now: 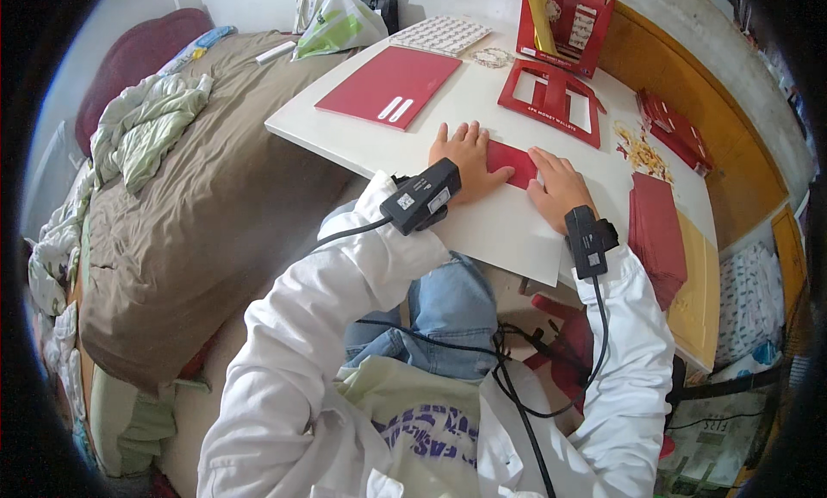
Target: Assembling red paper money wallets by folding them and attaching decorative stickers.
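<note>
A small red paper piece (510,160), perhaps an envelope or folded card, lies flat on the white table (388,149) in front of me. My left hand (468,162) rests palm down over its left side, fingers spread. On its right side my right hand (560,190) lies with fingers stretched out and its fingertips at the paper's edge. Neither hand is closed round anything. Part of the red paper is hidden under my hands. Each wrist carries a strapped black device with a cable.
A large red board (389,86) and a patterned sheet (441,35) lie at the far left. Behind are a red cardboard frame (551,110) and red display box (590,24). To the right are stacked red envelopes (656,231), gold pieces (639,151) and a yellow sheet (696,283).
</note>
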The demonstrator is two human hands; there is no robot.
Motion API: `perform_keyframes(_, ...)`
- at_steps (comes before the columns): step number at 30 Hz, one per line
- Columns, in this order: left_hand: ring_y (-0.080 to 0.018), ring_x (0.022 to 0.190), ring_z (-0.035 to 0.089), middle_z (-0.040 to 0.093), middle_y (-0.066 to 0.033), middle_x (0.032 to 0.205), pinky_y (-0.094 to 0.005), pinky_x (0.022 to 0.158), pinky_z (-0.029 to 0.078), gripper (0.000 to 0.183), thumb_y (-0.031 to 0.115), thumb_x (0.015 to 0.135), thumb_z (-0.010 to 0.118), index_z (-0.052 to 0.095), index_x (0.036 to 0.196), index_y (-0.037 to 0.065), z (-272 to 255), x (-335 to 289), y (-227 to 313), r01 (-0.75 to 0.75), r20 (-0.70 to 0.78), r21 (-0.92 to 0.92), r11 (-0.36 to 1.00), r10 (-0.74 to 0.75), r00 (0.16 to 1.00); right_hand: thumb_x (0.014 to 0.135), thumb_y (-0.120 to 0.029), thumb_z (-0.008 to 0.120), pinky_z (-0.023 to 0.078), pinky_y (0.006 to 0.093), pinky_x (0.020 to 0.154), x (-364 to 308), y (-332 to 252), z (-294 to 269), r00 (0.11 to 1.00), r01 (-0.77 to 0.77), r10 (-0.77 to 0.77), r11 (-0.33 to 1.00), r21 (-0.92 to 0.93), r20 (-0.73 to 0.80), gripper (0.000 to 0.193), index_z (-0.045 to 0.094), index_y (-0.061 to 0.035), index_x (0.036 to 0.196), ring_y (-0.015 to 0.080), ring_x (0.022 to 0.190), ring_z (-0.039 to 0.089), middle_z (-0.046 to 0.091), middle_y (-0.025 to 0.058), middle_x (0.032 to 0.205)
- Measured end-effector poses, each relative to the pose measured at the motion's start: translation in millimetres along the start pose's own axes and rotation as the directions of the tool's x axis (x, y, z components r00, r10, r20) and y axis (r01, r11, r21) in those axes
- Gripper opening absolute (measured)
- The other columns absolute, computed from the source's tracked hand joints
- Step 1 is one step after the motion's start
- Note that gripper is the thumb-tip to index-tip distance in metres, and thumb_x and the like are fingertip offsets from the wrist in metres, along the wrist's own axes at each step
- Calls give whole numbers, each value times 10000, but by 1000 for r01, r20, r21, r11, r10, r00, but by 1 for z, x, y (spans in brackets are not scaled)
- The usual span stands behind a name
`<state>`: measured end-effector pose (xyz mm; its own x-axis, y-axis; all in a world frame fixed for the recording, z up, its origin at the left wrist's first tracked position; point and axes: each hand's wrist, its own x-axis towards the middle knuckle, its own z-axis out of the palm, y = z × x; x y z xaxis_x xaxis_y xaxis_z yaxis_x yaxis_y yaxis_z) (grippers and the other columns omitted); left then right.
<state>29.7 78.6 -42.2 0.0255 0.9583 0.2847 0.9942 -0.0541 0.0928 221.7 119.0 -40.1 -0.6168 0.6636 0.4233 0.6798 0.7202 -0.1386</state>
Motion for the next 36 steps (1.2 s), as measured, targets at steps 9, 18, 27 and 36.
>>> perform_keyframes(9, -334, 1264, 396, 454, -199, 1327, -466, 1092, 234, 795, 583, 805, 523, 431, 1313, -22, -5, -3, -3, -90, -112, -96, 991, 79, 990, 806, -116, 481, 402, 377, 962, 0, 37, 11, 962, -215, 267, 872, 440, -58, 435, 495, 9, 1222, 323, 1095, 528, 562, 186, 1165)
perform_keyframes(18, -331, 1096, 450, 484, -125, 1093, -468, 1031, 314, 679, 483, 680, 735, 543, 1160, 44, -21, -16, -8, -333, -594, -42, 942, 245, 766, 788, -22, 487, 443, 320, 851, -3, 8, -24, 935, -15, 193, 859, 512, -296, 390, 531, -5, 1175, 248, 960, 570, 588, 139, 1059)
perform_keyframes(27, -192, 920, 519, 532, -25, 941, -439, 949, 392, 383, 283, 684, 756, 614, 999, 118, -43, -23, -11, -473, -857, 188, 861, 379, 349, 932, -161, 521, 417, 239, 828, -21, -22, -67, 933, 151, 141, 684, 713, -332, 208, 576, -6, 1059, 119, 926, 533, 555, 50, 1038)
perform_keyframes(36, -162, 808, 559, 561, 10, 844, -399, 827, 477, 223, 135, 710, 731, 623, 905, 128, -44, -41, -12, -580, -842, 204, 789, 444, 307, 929, -258, 546, 415, 276, 893, -46, -19, -64, 976, -114, 217, 554, 825, -11, 340, 538, -9, 1161, 150, 1021, 550, 596, 80, 1083)
